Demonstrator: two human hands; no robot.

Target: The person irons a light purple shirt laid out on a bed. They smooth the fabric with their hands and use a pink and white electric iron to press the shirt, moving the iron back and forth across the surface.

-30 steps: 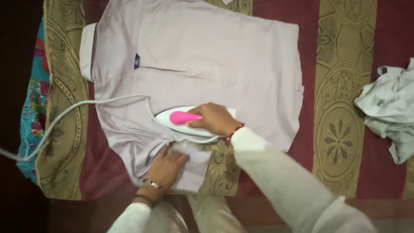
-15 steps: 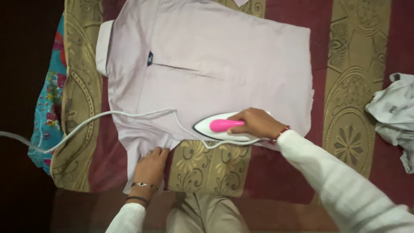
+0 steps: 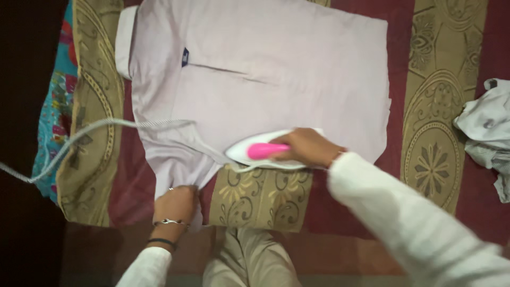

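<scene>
A pale lilac shirt (image 3: 255,69) lies flat on a maroon and gold patterned blanket (image 3: 430,106). My right hand (image 3: 308,146) grips the pink handle of a white iron (image 3: 257,150) resting on the shirt's lower edge, nose pointing left. The iron's white cord (image 3: 90,130) trails left across the shirt and off the blanket. My left hand (image 3: 175,204) presses down on the end of the shirt's short sleeve (image 3: 178,165) at the blanket's near edge; its fingers are curled over the fabric.
A crumpled grey-white garment (image 3: 486,133) lies at the right edge. A turquoise patterned cloth (image 3: 56,106) shows under the blanket's left side. My knees in light trousers (image 3: 244,263) are at the bottom centre.
The iron slid right along the shirt's hem, then back a little to the left. My left hand drew back toward me along the sleeve, pulling it flat.
</scene>
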